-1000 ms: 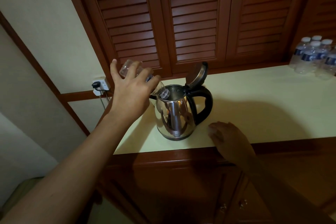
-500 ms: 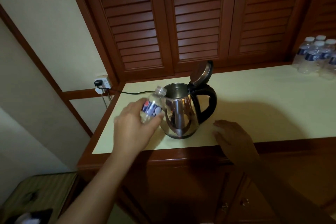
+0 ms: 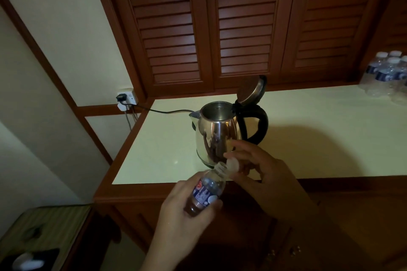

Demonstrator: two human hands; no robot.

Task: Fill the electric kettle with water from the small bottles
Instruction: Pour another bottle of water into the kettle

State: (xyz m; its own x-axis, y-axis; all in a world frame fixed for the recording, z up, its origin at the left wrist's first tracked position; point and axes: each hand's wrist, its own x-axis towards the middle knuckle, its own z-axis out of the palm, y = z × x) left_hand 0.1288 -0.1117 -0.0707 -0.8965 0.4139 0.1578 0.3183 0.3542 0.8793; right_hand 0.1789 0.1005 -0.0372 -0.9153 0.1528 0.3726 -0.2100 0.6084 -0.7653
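A steel electric kettle (image 3: pixel 217 133) with a black handle stands on the pale countertop (image 3: pixel 319 138), its lid (image 3: pixel 251 89) hinged open. My left hand (image 3: pixel 182 215) grips a small clear bottle (image 3: pixel 204 191) with a blue label, tilted with its open neck pointing up toward the kettle, in front of the counter's edge. My right hand (image 3: pixel 262 171) pinches a white bottle cap (image 3: pixel 232 164) right at the bottle's neck. Several more small bottles (image 3: pixel 387 75) stand at the counter's far right.
Louvred wooden doors (image 3: pixel 242 28) rise behind the counter. The kettle's black cord (image 3: pixel 163 111) runs left to a wall socket (image 3: pixel 126 97). A wooden cabinet front (image 3: pixel 286 226) lies below the counter. A striped surface (image 3: pixel 41 231) sits low on the left.
My left hand drew the bottle away from the kettle's mouth, down in front of the counter. My right hand left the countertop and came to the bottle's neck with the cap.
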